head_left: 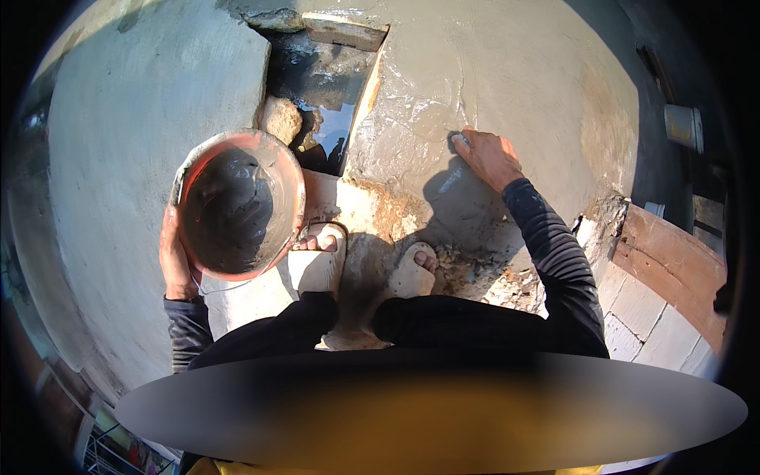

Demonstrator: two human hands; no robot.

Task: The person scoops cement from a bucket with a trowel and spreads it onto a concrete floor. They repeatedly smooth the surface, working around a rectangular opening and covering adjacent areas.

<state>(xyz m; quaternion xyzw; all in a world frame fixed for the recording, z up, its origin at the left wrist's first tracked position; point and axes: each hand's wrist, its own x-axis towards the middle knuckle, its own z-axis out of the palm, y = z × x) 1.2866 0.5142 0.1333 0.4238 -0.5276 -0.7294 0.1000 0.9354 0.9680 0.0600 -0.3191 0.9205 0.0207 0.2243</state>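
Note:
My left hand is closed on the outer left side of a round orange-red basin, tilted so that its inside shows. Wet grey mortar coats the basin's inside and bottom. My right hand is closed, low over the wet grey cement surface to the right of a rectangular pit. A small pale rounded end shows by its thumb; the rest of what it grips, if anything, is hidden. Beneath this hand its dark shadow falls on the smeared cement.
Water lies in the pit, edged by boards and a rough stone. My sandalled feet stand on a ledge just below. Broken rubble lies by the right foot. A pale bucket stands far right, beyond red-brown blocks.

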